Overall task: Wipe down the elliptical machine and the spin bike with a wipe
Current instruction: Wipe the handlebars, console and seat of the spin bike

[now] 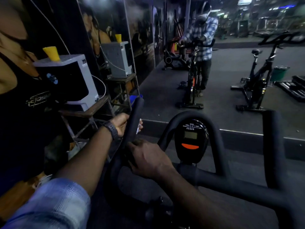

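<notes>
left hand (121,123): arm outstretched, curled around black padded handlebar grip (134,119), pressing white wipe (139,125).
right hand (148,160): clenched lower on same grip.

- You are standing in a gym, dim and lit mostly from the far end.
- A wall mirror (214,71) runs across the room ahead of you and reflects the dark rubber-like floor (165,83).
- In the glass you see 2 upright spin bikes (257,80) on stabiliser feet, with more exercise machines blurred in the lit background.
- Right under you are padded black handlebars (212,133) with a small console (191,139) showing a display and an orange button.
- The left wall carries a large fitness mural (19,80) of an athlete.
- A grey box-shaped device (74,80) sits on a metal stand beside it.
</notes>
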